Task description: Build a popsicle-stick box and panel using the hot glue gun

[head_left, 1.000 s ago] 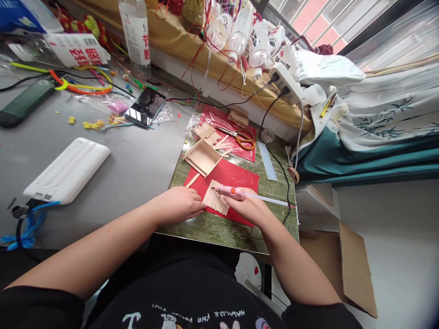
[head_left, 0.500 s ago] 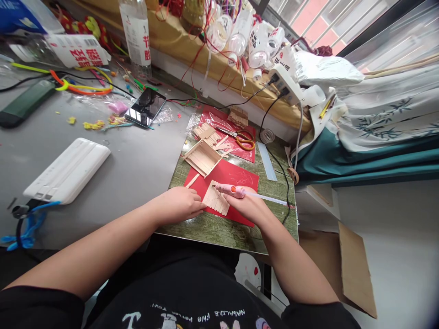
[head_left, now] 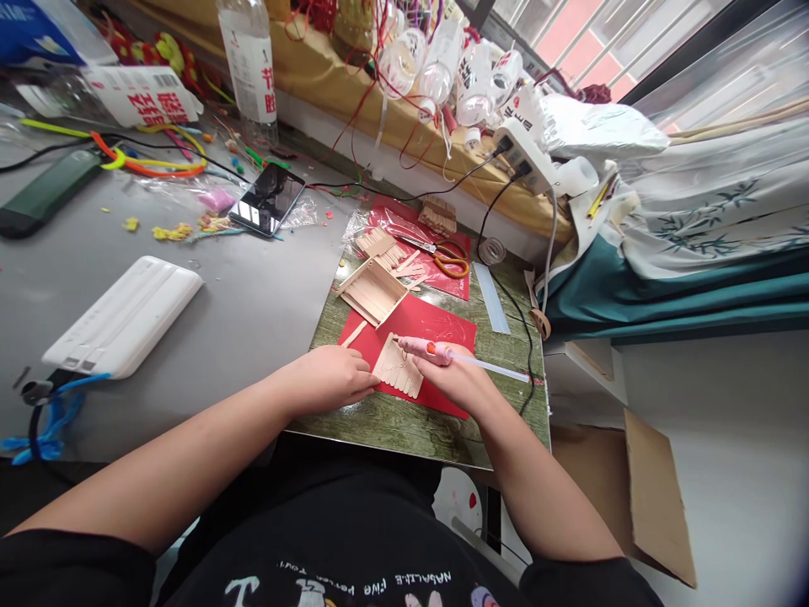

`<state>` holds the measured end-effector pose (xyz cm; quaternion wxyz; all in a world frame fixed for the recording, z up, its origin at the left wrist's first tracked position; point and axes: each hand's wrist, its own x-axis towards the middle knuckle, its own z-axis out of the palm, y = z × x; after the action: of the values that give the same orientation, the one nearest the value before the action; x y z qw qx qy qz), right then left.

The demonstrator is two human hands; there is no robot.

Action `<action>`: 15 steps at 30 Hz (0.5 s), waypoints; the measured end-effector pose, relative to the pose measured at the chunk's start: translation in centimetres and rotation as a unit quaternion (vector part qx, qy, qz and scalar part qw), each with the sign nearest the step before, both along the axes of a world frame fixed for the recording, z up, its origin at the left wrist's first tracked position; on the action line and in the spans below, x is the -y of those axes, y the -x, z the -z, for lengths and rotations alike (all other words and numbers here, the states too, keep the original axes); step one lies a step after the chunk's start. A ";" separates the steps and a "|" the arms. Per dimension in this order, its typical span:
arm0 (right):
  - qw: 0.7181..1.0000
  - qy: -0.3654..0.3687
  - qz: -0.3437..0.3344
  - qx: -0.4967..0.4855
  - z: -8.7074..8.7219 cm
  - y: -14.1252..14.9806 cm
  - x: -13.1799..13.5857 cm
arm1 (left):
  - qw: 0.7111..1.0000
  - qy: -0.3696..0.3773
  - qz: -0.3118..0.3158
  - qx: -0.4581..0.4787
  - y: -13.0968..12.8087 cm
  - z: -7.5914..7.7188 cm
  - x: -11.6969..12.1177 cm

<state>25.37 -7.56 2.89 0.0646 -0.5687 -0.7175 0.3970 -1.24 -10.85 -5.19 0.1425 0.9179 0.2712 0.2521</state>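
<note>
Holding: your right hand [head_left: 452,376] is wrapped round the pink glue gun [head_left: 425,348], hiding its grip.
Left hand [head_left: 340,376]: apart from your right, fingertips at the near-left edge of the stick panel [head_left: 398,377]; whether they pinch or merely rest cannot be told.
Stick panel: flat on the red sheet [head_left: 442,317] between your hands, partly covered by the gun.
Nozzle [head_left: 395,339]: over the panel's far end, contact too small to make out.

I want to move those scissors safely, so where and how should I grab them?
Probably grip the scissors by the handle loops, coming from the right: they lie with the loops on that side, while the blades point left, toward the bundled sticks.
</note>
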 end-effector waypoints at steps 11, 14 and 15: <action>0.997 0.014 0.043 -0.063 -1.7 -1.2 0.1 | 0.999 -0.008 0.019 -0.028 0.1 0.0 0.0; 0.993 0.065 0.075 -0.070 -2.4 -1.8 1.0 | 1.000 -0.006 0.015 -0.021 0.1 -0.1 0.1; 0.992 0.072 0.082 -0.070 -2.5 -2.0 1.5 | 1.000 -0.002 0.008 -0.012 0.1 -0.2 0.1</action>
<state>27.38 -9.05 5.38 0.1063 -0.5996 -0.6314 0.4801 -1.30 -10.92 -5.03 0.1394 0.9232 0.2652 0.2407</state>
